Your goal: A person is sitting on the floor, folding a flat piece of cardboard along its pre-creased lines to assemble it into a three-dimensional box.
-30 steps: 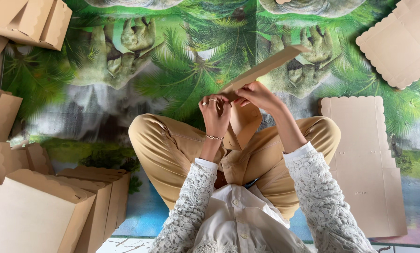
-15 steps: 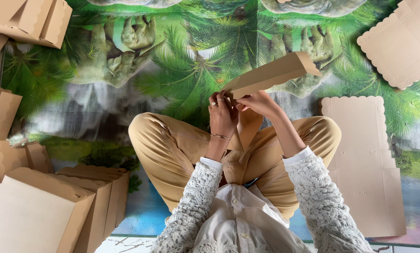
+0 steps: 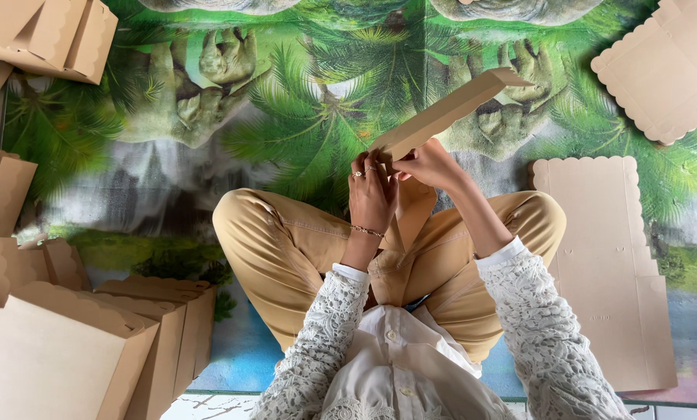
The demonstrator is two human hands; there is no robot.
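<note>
A half-folded cardboard box [image 3: 434, 124] is gripped at its near end, pinched between both hands just above the crossed legs. The left hand [image 3: 372, 198] is closed on the box's lower edge, fingers [image 3: 361, 173] curled up against the card and rings seen on two of them, a thin bracelet [image 3: 368, 231] worn at the wrist just below. The right hand [image 3: 432, 166] is clamped onto the same end from the other side, touching the left hand at the fold. From the grip the box is held tilted, its long brown body rising up and away to the right, with a flap [image 3: 414, 210] hanging down from the held end between the two forearms. Below the grip, white lace sleeves [image 3: 535, 327] and tan trousers [image 3: 286, 241] are seen. Out to the right of the grip, a flat unfolded box blank [image 3: 605, 264] with a scalloped top edge is laid on the printed jungle mat [image 3: 309, 117], and a second scalloped blank [image 3: 663, 66] is laid farther off, up and to the right. Well away to the lower left of the grip, finished boxes [image 3: 91, 342] are stood in a row, and more cardboard pieces [image 3: 45, 35] are stacked far off at the upper left.
</note>
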